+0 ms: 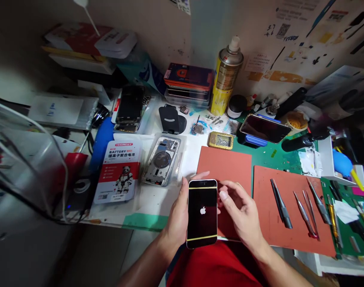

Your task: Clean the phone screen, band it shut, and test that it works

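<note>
A smartphone (pixel 202 225) with a white apple logo on its black screen is upright in front of me, close to the near edge of the bench. Two yellow strips cross it, one near the top and one near the bottom. My left hand (pixel 178 215) grips its left side, with some fingers hidden behind it. Beside the phone's upper right edge is my right hand (pixel 241 209), its fingers bent and apart from the thumb. I cannot tell whether its fingertips touch the phone.
Tweezers (pixel 304 215) and other slim tools lie on a red mat (pixel 268 235) at right; another red mat (pixel 229 159) is beyond the phone. A battery package (pixel 117 171) and an opened phone housing (pixel 161 161) lie left. A spray can (pixel 226 75) stands behind; cables (pixel 59 155) hang far left.
</note>
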Action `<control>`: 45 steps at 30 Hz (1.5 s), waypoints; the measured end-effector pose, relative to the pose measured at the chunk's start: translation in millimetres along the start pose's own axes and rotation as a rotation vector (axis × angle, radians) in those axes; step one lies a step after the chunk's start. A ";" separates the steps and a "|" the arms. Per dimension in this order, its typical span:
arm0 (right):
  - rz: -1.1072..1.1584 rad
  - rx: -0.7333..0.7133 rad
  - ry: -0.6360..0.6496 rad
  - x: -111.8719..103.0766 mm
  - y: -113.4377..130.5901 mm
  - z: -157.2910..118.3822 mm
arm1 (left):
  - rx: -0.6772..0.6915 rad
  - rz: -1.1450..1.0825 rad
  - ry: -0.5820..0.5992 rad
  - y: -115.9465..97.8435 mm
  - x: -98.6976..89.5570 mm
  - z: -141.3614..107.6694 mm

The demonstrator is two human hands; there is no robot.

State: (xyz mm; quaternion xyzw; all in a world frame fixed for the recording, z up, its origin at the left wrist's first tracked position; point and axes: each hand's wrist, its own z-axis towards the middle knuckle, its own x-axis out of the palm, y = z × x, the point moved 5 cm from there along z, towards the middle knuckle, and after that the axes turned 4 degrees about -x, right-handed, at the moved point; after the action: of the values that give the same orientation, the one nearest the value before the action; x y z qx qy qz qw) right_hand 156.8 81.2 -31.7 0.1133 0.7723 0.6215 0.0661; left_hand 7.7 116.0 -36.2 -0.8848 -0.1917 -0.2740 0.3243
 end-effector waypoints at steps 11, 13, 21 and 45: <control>0.230 0.175 0.095 14.2 9.8 6.4 | -0.025 0.081 -0.025 9.1 -0.2 -14.9; 0.257 0.193 0.102 13.9 10.4 5.2 | -0.041 0.044 -0.017 8.4 2.2 -17.8; 0.115 0.129 0.110 13.8 17.7 4.7 | 0.053 0.293 -0.089 1.5 1.8 -24.9; 0.302 0.259 0.185 3.3 22.2 6.0 | -0.112 0.068 -0.003 10.8 12.1 -29.6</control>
State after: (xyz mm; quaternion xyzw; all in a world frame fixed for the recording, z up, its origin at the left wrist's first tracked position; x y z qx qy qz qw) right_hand 157.2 92.2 -11.3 0.1779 0.8228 0.5276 -0.1142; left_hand 12.0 90.1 -14.9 -0.9081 -0.1463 -0.2720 0.2830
